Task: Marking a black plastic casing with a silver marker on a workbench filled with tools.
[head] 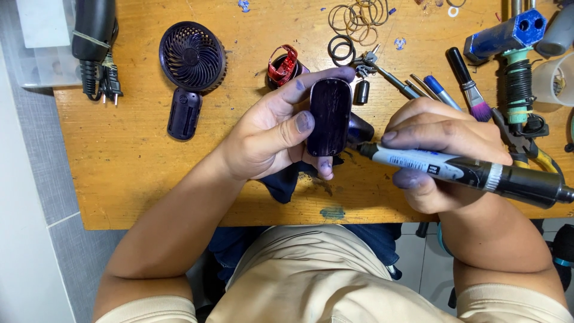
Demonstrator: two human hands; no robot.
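Centrally, white-labelled rotary tool [466,172], dark oblong cover [329,116]

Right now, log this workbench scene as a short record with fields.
Surface: wooden table, paint-stained.
Left hand: holds a dark oval cover upright between thumb and fingers.
Right hand: grips a rotary tool, its tip at the lower right edge of the cover.
Finger state: fingertips smeared with dark purple.
Left of hands: small dark fan with its handle piece lying apart.
Behind hands: rubber rings, paintbrush.
Under hands: dark blue cloth.
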